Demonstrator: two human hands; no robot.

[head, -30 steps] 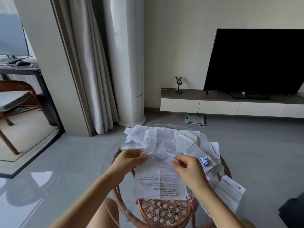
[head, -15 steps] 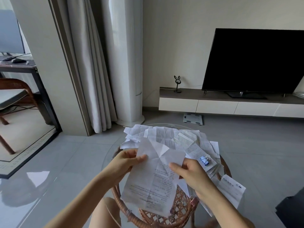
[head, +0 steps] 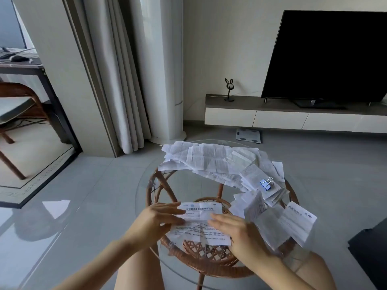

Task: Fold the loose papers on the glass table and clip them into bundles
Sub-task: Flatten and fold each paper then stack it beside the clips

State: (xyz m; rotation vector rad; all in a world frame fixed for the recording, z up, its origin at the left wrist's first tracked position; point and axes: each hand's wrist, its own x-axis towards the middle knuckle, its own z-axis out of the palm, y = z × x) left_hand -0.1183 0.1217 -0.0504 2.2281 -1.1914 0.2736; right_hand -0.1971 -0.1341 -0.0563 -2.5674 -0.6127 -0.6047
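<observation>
Papers (head: 209, 158) lie spread over a round glass table (head: 138, 197) on a woven rattan base (head: 161, 185), low in the middle of the head view. Far to the left stand a dark desk (head: 21, 65) and a wooden chair (head: 18, 95), then pale curtains (head: 117, 80) hanging to the floor. On the near side of the table the left hand (head: 159, 218) lies flat on the left edge of a printed sheet (head: 201, 210), its fingers straight and pointing right, pressing the paper down and grasping nothing. The printed sheet lies flat on the glass between the two hands, with a crease across its middle and a heading on the upper part. The right hand (head: 234, 231) rests on the sheet's right side, fingers straight and pointing left, likewise released and pressing rather than gripping. The main loose pile of creased papers sits beyond the hands along the table's far side. To its right a blue binder clip (head: 266, 183) sits on a small stack (head: 254, 178) of folded papers; whether it grips them I cannot tell. Nearer and further right, several folded sheets (head: 293, 222) overlap, one standing up at an angle. Behind, a rabbit figure (head: 229, 88) and a black television (head: 326, 55) stand on a low cabinet (head: 251, 119)
</observation>
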